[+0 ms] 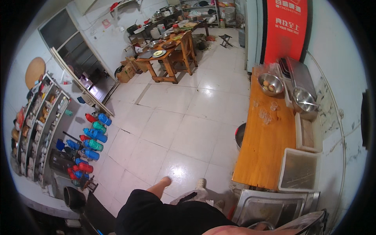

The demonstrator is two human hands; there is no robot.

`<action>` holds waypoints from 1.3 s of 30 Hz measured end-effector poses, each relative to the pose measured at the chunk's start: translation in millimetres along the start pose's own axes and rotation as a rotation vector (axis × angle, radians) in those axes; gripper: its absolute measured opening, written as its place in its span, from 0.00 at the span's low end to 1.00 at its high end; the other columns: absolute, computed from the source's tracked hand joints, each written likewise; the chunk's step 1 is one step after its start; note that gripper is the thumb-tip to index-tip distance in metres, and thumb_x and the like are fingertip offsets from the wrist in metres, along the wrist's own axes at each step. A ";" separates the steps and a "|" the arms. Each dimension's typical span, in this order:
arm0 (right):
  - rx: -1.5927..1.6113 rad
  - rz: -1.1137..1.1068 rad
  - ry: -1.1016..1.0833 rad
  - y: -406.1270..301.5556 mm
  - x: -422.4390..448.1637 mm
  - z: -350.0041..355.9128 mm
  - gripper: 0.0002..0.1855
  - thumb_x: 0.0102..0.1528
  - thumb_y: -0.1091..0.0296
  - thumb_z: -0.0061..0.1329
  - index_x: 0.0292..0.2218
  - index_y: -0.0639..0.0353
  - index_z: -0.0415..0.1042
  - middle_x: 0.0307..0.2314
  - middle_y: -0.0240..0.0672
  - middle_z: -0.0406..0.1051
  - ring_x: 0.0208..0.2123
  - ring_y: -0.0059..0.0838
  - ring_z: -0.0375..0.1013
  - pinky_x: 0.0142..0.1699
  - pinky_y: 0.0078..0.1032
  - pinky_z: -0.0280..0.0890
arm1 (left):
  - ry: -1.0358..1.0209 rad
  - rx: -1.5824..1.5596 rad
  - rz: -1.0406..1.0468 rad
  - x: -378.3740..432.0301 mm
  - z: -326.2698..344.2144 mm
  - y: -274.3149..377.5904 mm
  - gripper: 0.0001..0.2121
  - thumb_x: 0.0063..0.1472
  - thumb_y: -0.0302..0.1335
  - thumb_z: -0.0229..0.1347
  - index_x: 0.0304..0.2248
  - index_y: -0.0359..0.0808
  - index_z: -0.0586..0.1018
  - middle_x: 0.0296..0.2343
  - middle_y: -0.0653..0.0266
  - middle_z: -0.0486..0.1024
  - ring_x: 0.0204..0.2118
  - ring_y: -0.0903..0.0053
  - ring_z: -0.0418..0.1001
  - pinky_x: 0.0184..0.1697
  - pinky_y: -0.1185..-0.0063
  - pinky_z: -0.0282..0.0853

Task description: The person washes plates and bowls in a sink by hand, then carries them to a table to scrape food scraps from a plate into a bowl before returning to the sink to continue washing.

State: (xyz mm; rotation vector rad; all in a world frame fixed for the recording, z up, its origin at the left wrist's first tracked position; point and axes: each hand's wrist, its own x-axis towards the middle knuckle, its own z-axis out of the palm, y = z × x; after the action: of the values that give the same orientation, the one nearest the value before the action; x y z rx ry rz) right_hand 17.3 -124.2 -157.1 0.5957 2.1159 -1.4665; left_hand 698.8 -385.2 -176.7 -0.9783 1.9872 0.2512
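My left forearm comes out of a black sleeve, and my left hand (166,180) hangs over the tiled floor (188,138), foreshortened, its fingers not distinct. Nothing can be made out in it. Along the bottom edge my right arm (220,231) reaches toward the stainless steel sink (270,205). The right hand is not clear there, partly cut off by the frame. A round metal rim (261,225) shows in the sink. A clear round object with a dark rim (311,223) lies at the lower right. A light clog-type shoe (201,183) is below me.
A wooden counter (264,147) carries clear cups (265,115) and a steel bowl (270,84) with round produce. White bins (299,170) line the wall. Several thermos flasks (94,135) stand left, before shelves (38,132). A wooden table (164,53) and chair (185,53) stand farther back.
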 end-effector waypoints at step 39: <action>-1.064 -0.932 0.594 -157.2 -192.4 692.2 0.15 0.46 0.61 0.45 0.31 0.65 0.68 0.27 0.45 0.69 0.26 0.39 0.70 0.31 0.35 0.65 | -0.091 -2.130 -0.987 174.4 -28.2 -446.8 0.11 0.57 0.33 0.41 0.31 0.35 0.71 0.30 0.63 0.74 0.27 0.74 0.73 0.21 0.77 0.63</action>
State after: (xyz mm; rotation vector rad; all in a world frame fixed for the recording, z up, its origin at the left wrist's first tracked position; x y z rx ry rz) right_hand 175.5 -842.0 -131.2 -0.5030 3.4047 -0.2060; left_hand 950.2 -793.0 -214.1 -2.7619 0.1860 1.8418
